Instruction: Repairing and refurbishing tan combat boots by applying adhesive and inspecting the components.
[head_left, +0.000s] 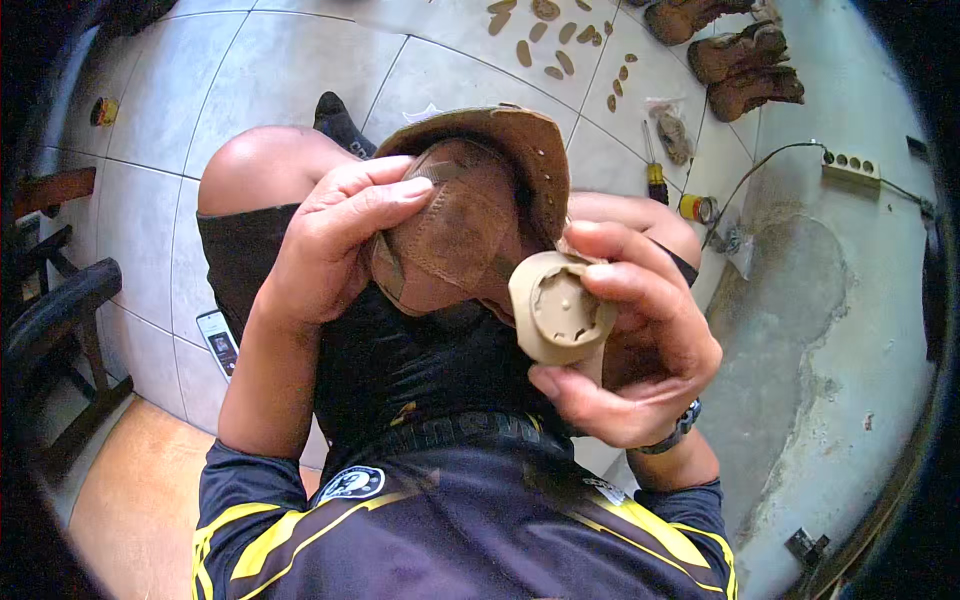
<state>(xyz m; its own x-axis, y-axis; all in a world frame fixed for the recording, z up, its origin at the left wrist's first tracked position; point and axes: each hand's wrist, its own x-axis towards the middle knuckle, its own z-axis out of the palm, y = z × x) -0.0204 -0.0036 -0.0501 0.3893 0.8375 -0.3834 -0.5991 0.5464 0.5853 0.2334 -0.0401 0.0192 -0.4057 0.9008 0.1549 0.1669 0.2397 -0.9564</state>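
A brown leather piece [462, 235], stitched along its seams like a boot upper, lies over my lap. Its raised curved flap [545, 160] shows a row of small holes near the edge. My left hand [345, 225] pinches its left side between thumb and fingers. Just right of the leather, my right hand [640, 335] is closed around a beige round part [563, 308] with a notched ring and a small central knob facing up. What this part is I cannot tell. The right forefinger is close to the leather's edge; whether it touches is unclear.
Several brown cut pieces [565, 62] lie on the white tiled floor [300, 60] ahead. Brown boots [745, 70] stand far right. A screwdriver [655, 175], a small tin [698, 208] and a power strip [851, 170] are on the right; a phone [218, 342] and black chair [70, 300] are left.
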